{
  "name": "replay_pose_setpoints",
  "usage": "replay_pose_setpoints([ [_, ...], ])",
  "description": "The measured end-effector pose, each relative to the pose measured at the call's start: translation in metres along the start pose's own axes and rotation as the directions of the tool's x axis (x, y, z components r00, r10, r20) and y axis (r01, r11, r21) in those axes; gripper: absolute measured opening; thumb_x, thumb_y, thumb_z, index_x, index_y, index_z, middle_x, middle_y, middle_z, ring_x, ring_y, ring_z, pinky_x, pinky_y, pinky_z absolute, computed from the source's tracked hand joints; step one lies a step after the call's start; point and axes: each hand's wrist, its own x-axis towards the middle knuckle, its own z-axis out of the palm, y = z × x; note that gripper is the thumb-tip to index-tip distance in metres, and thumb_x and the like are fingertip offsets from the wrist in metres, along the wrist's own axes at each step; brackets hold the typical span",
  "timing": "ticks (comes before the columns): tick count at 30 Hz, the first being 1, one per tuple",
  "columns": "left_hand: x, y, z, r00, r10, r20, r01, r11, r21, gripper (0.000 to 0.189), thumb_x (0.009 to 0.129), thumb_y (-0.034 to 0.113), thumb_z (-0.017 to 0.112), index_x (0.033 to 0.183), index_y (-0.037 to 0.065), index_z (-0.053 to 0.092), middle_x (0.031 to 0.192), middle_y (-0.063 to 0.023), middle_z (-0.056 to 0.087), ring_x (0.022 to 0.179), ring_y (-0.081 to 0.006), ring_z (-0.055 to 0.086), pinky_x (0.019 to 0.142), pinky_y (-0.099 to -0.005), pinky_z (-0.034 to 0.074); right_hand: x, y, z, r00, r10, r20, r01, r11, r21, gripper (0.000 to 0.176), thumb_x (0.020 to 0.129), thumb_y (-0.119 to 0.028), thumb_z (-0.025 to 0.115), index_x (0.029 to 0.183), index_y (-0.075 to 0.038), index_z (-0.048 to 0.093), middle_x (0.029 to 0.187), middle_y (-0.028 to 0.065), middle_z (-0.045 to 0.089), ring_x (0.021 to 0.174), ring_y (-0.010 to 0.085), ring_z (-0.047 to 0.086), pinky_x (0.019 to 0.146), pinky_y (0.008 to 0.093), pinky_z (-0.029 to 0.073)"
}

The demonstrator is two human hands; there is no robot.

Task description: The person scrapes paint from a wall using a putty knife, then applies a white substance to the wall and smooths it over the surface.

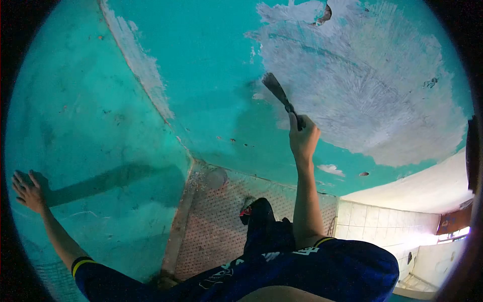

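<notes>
My right hand (pixel 305 138) is closed around the handle of a scraper (pixel 276 89), a putty-knife type with a flat dark blade. The blade's tip lies at the left edge of a large whitish patch (pixel 352 85) on the teal wall (pixel 201 60). Far to the left, my left hand (pixel 30 191) rests spread against the adjoining teal wall (pixel 90 126), its fingers apart and nothing in it. My left arm casts a long shadow across that wall.
A narrow whitish strip (pixel 143 65) runs beside the wall corner. Small chips and a hole (pixel 323 15) mark the painted wall. Below lies a patterned tile floor (pixel 216 226) with my dark-clothed leg over it. White tiles (pixel 372 216) and a pale basin-like structure (pixel 432 264) stand at the right.
</notes>
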Motion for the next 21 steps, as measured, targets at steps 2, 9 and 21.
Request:
replay_pose_setpoints([
  [2, -0.006, -0.005, 0.004, 1.0, 0.027, -0.004, -0.027, 0.999, -0.022, 0.065, 0.096, 0.061, 0.039, 0.152, 0.03, 0.027, 0.155, 0.0009, 0.034, 0.143, -0.0219, 0.03, 0.112, -0.0576, 0.025, 0.001, -0.001, 0.014, 1.0, -0.013, 0.008, 0.013, 1.0, 0.019, 0.029, 0.088, -0.023, 0.067, 0.077, 0.003, 0.063, 0.061, 0.021, 0.056, 0.049, 0.0364, 0.049, 0.051, 0.0383, 0.041],
  [9, 0.014, 0.014, -0.015, 1.0, 0.015, -0.001, -0.015, 1.0, -0.001, 0.064, 0.097, 0.058, 0.042, 0.153, 0.03, 0.026, 0.156, 0.0017, 0.031, 0.144, -0.0218, 0.029, 0.111, -0.0577, 0.027, 0.003, 0.001, -0.003, 0.997, -0.08, -0.008, 0.08, 0.997, 0.014, 0.029, 0.087, -0.023, 0.069, 0.075, 0.003, 0.062, 0.06, 0.0194, 0.057, 0.048, 0.0329, 0.052, 0.052, 0.0379, 0.042],
  [21, 0.005, 0.011, -0.008, 0.999, 0.039, -0.029, -0.039, 0.999, -0.015, 0.06, 0.099, 0.056, 0.038, 0.153, 0.029, 0.027, 0.157, 0.0017, 0.03, 0.144, -0.0205, 0.028, 0.113, -0.0557, 0.025, -0.001, -0.005, -0.003, 0.999, -0.034, -0.005, 0.034, 0.998, -0.044, 0.027, 0.087, -0.022, 0.07, 0.075, 0.002, 0.064, 0.059, 0.0169, 0.058, 0.048, 0.029, 0.054, 0.05, 0.0351, 0.042],
])
